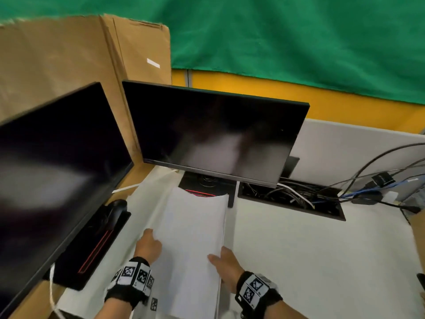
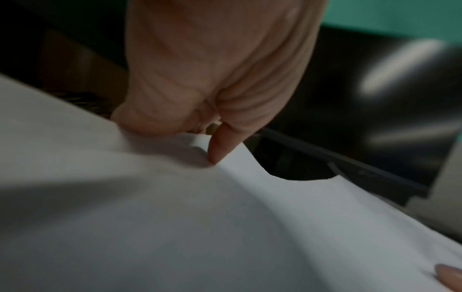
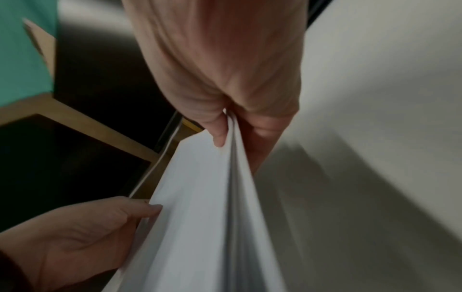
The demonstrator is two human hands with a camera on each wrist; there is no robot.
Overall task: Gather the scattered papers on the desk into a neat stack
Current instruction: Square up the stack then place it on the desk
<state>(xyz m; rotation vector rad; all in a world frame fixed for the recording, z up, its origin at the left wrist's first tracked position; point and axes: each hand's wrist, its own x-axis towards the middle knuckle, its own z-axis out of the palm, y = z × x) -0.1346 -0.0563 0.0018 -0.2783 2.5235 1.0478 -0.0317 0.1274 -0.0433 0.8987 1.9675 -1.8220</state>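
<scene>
A bundle of white papers point(image 1: 190, 238) is held up off the white desk point(image 1: 299, 249) in front of me, its sheets bowed. My left hand point(image 1: 148, 244) grips the bundle's left edge, thumb on top point(image 2: 217, 146). My right hand point(image 1: 224, 263) pinches the right edge, thumb on the upper side and fingers point(image 3: 260, 142) beneath. In the right wrist view the papers point(image 3: 200, 217) show several sheet edges pressed together. More white paper point(image 1: 147, 199) lies flat on the desk under and left of the bundle.
Two dark monitors stand close: one at the left point(image 1: 57, 162), one straight ahead point(image 1: 211, 130). Their black bases point(image 1: 92, 245) sit by the papers. An open cable tray point(image 1: 292, 196) with tangled wires lies at right. Cardboard point(image 1: 69, 54) stands behind.
</scene>
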